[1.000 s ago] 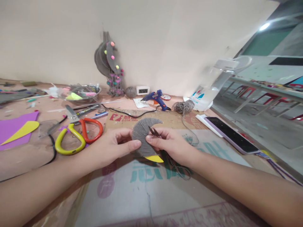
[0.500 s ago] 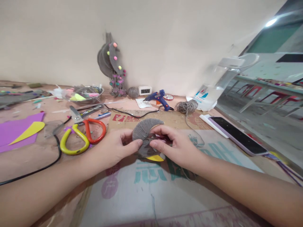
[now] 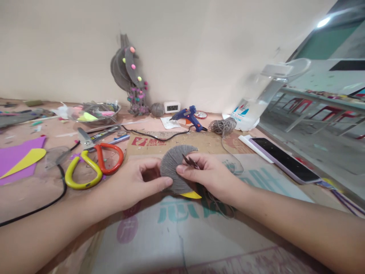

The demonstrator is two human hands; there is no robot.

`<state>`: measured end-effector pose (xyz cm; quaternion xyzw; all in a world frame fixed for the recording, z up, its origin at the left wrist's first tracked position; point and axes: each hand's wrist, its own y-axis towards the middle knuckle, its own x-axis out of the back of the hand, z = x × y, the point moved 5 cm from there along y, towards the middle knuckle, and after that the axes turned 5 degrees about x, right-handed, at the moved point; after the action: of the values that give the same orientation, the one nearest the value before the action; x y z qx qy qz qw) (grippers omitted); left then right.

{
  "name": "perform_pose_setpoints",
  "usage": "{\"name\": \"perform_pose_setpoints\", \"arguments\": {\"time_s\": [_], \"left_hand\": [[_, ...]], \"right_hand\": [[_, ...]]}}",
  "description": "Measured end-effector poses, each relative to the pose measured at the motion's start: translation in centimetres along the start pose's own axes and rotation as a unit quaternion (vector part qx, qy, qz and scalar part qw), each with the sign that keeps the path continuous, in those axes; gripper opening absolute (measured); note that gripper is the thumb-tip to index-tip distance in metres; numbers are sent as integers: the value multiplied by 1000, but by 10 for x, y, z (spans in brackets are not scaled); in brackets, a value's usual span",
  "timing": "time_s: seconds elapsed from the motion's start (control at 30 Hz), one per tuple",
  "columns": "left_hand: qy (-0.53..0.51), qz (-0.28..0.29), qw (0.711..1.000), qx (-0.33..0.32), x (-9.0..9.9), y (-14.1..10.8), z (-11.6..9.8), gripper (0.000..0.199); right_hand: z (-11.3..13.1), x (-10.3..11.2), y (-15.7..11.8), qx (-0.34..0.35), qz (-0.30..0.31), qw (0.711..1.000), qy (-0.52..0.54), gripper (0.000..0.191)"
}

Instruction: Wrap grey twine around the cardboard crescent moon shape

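A crescent (image 3: 175, 165) wound in grey yarn is held upright over the covered board, a yellow tip (image 3: 191, 195) showing at its lower end. My left hand (image 3: 149, 177) grips its left edge, thumb in front and fingers behind. My right hand (image 3: 203, 171) is closed at the crescent's inner side, its thumb against the yarn. Between those fingers sticks out a small dark pointed thing (image 3: 190, 161), whose kind I cannot make out. Loose grey yarn (image 3: 218, 203) hangs below the right hand. Part of the crescent is hidden behind my fingers.
Scissors (image 3: 92, 163) with yellow and red handles lie at left, near purple sheet (image 3: 17, 156). Behind are a blue glue gun (image 3: 189, 117) with its cord, a yarn ball (image 3: 224, 125) and a clock (image 3: 172, 107). A bottle (image 3: 253, 101) and phone (image 3: 285, 160) stand right.
The crescent's wound face has turned more toward me. My right thumb has shifted up and left on it, and the dark pointed thing now shows above the fingers. The view has shifted slightly.
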<state>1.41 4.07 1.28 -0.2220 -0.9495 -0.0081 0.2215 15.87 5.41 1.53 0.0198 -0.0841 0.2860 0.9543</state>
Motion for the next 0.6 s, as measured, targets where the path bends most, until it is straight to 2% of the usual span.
{"name": "perform_pose_setpoints", "arguments": {"time_s": [0.13,0.27,0.37,0.43,0.5,0.6], "left_hand": [[-17,12,1000,1,0,-1,-1,20],[-60,19,998,0,-2,-1,-2,21],[-89,14,996,25,-2,1,1,21],[-107,2,993,45,-1,3,4,20],[-117,-14,991,61,1,4,6,18],[-120,-36,990,72,4,5,8,15]], "right_hand": [[-4,-1,0,-11,24,999,37,30],[-3,-2,2,-4,23,999,37,27],[3,0,1,15,8,999,-28,22],[10,4,-2,66,-12,992,-108,20],[19,11,-6,142,-40,964,-220,21],[29,15,-14,262,-66,877,-397,23]]}}
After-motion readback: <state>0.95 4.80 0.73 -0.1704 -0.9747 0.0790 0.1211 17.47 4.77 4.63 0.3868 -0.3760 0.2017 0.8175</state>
